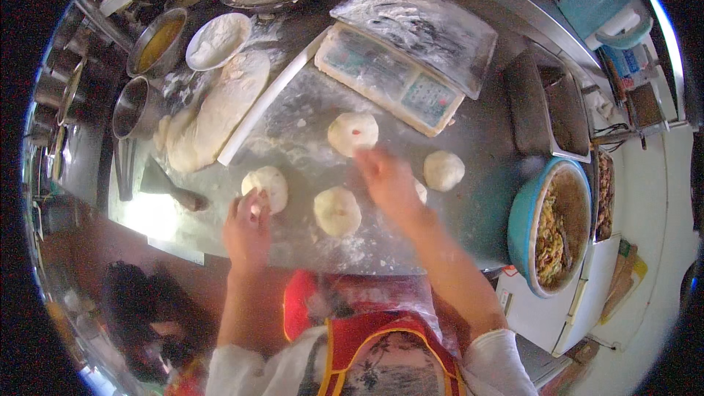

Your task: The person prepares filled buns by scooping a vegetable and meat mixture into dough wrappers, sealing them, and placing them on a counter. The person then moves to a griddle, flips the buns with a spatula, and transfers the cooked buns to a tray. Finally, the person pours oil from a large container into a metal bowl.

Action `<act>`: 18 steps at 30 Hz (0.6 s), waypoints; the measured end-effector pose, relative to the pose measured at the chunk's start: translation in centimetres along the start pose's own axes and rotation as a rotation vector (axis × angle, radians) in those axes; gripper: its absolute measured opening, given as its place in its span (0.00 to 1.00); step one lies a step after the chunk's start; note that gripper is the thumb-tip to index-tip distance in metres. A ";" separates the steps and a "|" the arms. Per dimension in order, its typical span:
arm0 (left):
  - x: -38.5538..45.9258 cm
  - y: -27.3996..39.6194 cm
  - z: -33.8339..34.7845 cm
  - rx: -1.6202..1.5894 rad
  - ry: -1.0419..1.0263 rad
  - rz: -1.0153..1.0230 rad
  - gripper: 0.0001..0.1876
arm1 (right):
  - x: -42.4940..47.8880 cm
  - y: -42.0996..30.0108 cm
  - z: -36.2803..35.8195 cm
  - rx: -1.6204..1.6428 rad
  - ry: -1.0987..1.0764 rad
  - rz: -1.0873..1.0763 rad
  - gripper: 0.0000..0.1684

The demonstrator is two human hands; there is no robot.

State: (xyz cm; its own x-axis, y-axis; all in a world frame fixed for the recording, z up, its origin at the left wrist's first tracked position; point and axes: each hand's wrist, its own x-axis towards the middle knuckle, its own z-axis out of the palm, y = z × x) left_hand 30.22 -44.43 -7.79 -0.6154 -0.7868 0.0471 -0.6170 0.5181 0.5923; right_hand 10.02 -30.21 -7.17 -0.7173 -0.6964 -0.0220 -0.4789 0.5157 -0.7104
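On a floured metal worktop (385, 247) lie several round pieces of dough. My left hand (248, 225) is at the lower left edge of one dough round (272, 184), its fingers bent over a small pale piece; whether it grips it is unclear. My right hand (388, 181), blurred, is just below another dough round (352, 131) that has a small red spot on top. A third round (337, 212) lies between my hands. A further dough ball (444, 170) sits to the right, and one more (421, 191) is partly hidden behind my right hand.
A long slab of dough (231, 104) lies beside a white bar (275, 96). Behind are a bowl of flour (218, 41), a bowl of yellow liquid (159, 44) and a floured scale (385, 77). A scraper (170, 187) lies left; a turquoise basin of filling (550, 231) stands right.
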 end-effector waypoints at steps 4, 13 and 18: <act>-1.3 1.9 0.8 -0.004 0.031 0.099 0.17 | 4.9 3.8 0.5 0.313 0.055 0.011 0.18; -4.8 5.1 3.9 0.021 -0.338 0.623 0.19 | -3.2 2.7 -7.8 0.724 0.223 0.216 0.15; -1.8 7.7 5.3 0.033 -0.167 0.599 0.16 | -12.2 8.3 -19.9 0.469 0.632 0.260 0.13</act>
State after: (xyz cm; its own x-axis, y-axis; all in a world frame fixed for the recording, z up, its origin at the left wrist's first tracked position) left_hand 23.94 -37.22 -7.57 -0.9262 -0.2947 0.2351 -0.1543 0.8653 0.4770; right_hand 4.77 -7.51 1.19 -0.9922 -0.0998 0.0746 -0.0985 0.2623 -0.9599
